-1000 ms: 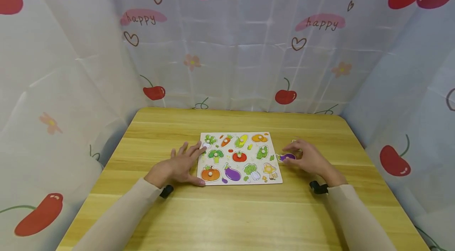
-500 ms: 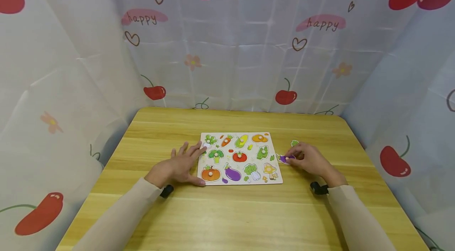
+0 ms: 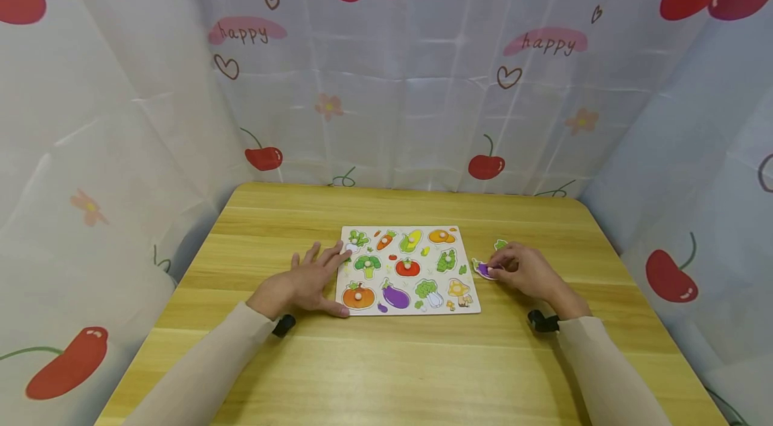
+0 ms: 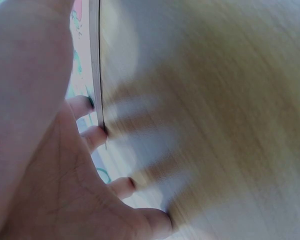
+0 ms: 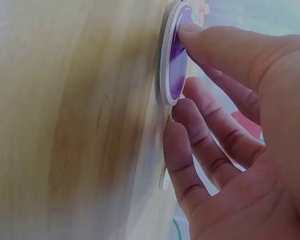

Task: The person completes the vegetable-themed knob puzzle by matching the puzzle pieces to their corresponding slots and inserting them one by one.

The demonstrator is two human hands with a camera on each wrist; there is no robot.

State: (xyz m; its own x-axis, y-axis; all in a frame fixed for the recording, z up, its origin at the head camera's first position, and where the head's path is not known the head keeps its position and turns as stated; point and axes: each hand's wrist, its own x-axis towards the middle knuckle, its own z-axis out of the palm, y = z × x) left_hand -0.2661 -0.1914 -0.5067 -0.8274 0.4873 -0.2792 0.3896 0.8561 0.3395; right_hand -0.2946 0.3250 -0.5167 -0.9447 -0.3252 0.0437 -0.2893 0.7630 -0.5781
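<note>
A white vegetable puzzle board [image 3: 377,263] lies on the table. My left hand [image 3: 306,284] spreads its fingers over the board's left edge, with the thumb at the near left corner. To the right of the board, my right hand [image 3: 527,272] pinches a purple eggplant puzzle piece [image 3: 482,270] between thumb and index finger. In the right wrist view, the eggplant piece [image 5: 178,75] is close over the wood and the other fingers hang loosely below it. Behind that hand a green-topped puzzle piece [image 3: 500,244] shows, mostly hidden by the fingers.
Knobbed pieces such as the pumpkin [image 3: 359,296], broccoli [image 3: 367,266] and tomato [image 3: 407,268] sit in the board. The printed eggplant shape [image 3: 395,294] shows no knob. A wooden table [image 3: 386,372] extends around the board, with a cherry-print curtain [image 3: 386,90] behind.
My right fingers have come down and pinched the eggplant piece, which has shifted slightly right, away from the board's edge. The left hand has stayed in place.
</note>
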